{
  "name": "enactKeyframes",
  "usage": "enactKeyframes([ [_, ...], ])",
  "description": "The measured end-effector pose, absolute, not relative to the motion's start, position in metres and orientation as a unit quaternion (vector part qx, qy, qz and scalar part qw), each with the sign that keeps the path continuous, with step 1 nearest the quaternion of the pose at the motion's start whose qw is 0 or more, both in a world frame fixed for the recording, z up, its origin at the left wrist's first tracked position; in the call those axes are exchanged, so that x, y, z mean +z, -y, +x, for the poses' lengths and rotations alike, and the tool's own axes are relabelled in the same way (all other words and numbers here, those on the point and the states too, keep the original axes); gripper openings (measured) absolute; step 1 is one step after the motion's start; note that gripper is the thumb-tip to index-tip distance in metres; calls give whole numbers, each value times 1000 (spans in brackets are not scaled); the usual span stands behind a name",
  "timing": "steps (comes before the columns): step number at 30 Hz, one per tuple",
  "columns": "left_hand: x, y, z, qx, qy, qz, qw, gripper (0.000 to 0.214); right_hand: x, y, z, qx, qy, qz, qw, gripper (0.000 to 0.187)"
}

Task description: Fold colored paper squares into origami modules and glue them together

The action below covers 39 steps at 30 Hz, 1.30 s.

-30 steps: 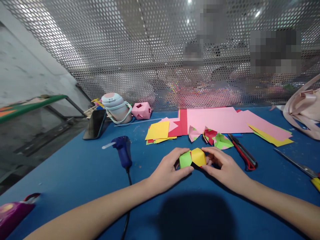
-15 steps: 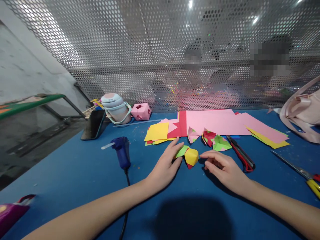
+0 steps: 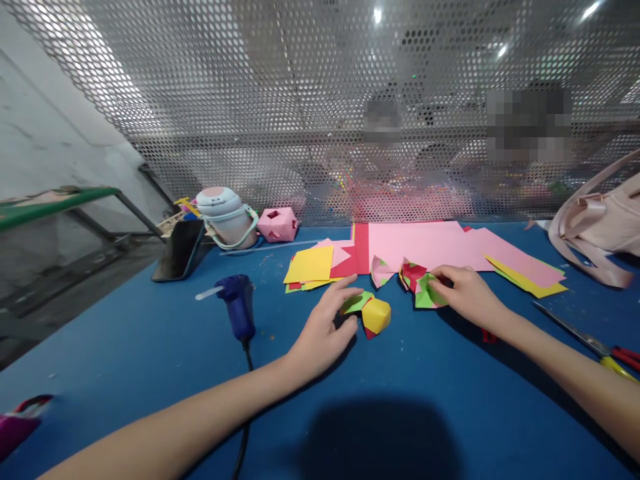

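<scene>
Paper piece (image 3: 425,295), green: right edge at right grip (image 3: 466,292), pinch uncertain.

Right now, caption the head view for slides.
Right fingers at green paper, left fingers by yellow piece, glue gun farther left.

Matt creased paper makes up the yellow-and-green piece (image 3: 376,316), the green folded piece (image 3: 427,293) and the pink hollow form (image 3: 278,227), near a perforated metal screen (image 3: 300,100), a smooth blue tabletop (image 3: 165,353), a plastic-bodied glue gun (image 3: 239,307) and metal-bladed scissors (image 3: 587,340).
</scene>
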<state>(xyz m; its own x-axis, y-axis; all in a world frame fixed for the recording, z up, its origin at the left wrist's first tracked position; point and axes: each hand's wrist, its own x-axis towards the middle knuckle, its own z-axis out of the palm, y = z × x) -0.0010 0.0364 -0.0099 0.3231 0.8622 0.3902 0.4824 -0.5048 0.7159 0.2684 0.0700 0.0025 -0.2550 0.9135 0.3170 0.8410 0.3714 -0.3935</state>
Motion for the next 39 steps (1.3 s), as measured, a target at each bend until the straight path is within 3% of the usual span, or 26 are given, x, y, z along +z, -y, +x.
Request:
enactKeyframes([
  [4, -3, -36, 2, 380, -405, 805, 209, 26, 8, -64, 256, 153, 774, -533, 307, 16],
  [11, 13, -75, 11, 346, -414, 826, 164, 23, -5, -65, 248, 165, 785, -473, 364, 11],
  [16, 4, -113, 22, 273, -404, 854, 180, 29, -9, -55, 242, 134, 809, -451, 351, 12],
  [21, -4, -117, 31, 290, -397, 849, 192, 27, -3, -47, 239, 132, 816, -457, 329, 13],
  [24, 6, -109, 26, 375, -410, 812, 179, 23, 0, -45, 237, 204, 770, -499, 342, 12],
  [28, 23, -96, 14, 466, -425, 748, 205, 13, 5, -41, 229, 435, 642, -503, 382, 14],
  [31, 29, -81, 9, 496, -423, 710, 266, 22, 8, -38, 222, 528, 577, -473, 406, 19],
  [33, 29, -68, 7, 492, -413, 707, 295, 34, 9, -35, 219, 525, 576, -470, 415, 20],
  [36, 26, -46, 4, 456, -415, 733, 289, 14, 7, -30, 219, 475, 617, -459, 429, 22],
  [39, 14, -28, -5, 491, -369, 762, 206, 14, 1, -24, 228, 288, 741, -424, 435, 21],
])
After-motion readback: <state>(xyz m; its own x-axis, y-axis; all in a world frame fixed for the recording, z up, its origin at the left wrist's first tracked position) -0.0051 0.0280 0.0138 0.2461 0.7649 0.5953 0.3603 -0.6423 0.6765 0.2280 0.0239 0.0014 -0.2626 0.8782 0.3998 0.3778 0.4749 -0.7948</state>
